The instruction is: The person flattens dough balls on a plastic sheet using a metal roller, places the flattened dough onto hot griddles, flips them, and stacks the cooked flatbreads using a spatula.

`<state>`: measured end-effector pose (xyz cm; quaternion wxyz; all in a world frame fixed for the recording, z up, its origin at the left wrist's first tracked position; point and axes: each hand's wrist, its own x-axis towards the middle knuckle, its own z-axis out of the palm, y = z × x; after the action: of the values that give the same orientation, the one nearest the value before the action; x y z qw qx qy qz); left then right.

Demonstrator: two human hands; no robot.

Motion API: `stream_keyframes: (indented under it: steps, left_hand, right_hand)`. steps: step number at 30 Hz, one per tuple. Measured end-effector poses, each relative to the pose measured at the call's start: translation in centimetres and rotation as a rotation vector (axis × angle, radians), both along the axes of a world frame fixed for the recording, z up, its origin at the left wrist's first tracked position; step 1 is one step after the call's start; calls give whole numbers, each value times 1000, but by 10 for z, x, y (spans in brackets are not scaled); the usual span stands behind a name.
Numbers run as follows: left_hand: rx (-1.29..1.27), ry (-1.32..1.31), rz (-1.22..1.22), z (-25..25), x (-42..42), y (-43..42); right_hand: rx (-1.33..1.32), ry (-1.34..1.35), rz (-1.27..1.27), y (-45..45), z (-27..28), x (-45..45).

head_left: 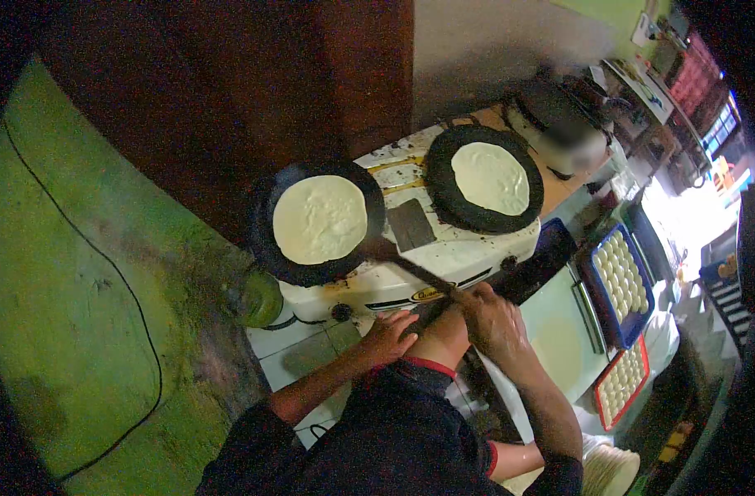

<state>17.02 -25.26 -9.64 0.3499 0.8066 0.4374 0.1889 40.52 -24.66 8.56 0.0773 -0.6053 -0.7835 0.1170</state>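
Observation:
My right hand grips a long brown wooden handle. It slants up and left to the edge of the left black pan; I cannot tell whether it belongs to that pan or to a separate tool. A pale, bubbled flatbread lies in this pan. On the right, a second black pan holds another thin flatbread. Both pans sit on a white stove. Close to the stove's front edge, beside my bare knee, my left hand has its fingers loosely stretched and holds nothing.
Between the pans lies a dark square plate. A pale board stands right of my legs. Beyond it, a blue tray and a red tray hold dough balls. Stacked flatbreads stand lower right. A cable crosses the green floor.

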Motion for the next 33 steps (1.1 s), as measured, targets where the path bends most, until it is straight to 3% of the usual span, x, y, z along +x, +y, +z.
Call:
stream_keyframes:
  steps: [3, 6, 8, 11, 15, 19, 22, 24, 26, 27, 30, 33]
  left_hand:
    - [-57, -58, 41, -2, -6, -9]
    - [-38, -103, 17, -4, 3, -8]
    - [-70, -80, -9, 7, 2, -6]
    - [-94, -76, -30, 10, -11, -1]
    - [-139, -107, -143, 24, -16, 9]
    - [-207, -69, -245, 84, -35, 39]
    - [102, 217, -236, 76, -91, 95]
    - [65, 59, 332, 124, -109, 108]
    - [695, 435, 378, 49, -150, 130]
    - [216, 422, 261, 60, -156, 127]
    - [120, 443, 196, 77, -131, 108]
    - [242, 329, 286, 103, -114, 94]
  right_hand:
    - [-83, 92, 133, 86, -39, -28]
    - [55, 323, 420, 147, -87, -75]
    - [-7, 490, 525, 167, -93, -102]
    - [-138, 781, 378, 165, -55, -109]
    - [40, 373, 452, 152, -63, -96]
    - [-142, 105, 336, 89, -44, -68]
    - [-68, -54, 287, 45, -15, -25]
    - [-116, 26, 160, 17, 2, 3]
    - [-174, 42, 71, 3, 16, 11]
    - [-213, 19, 43, -1, 21, 12]
    - [-229, -5, -29, 5, -4, -5]
    - [-167, 199, 105, 56, -50, -68]
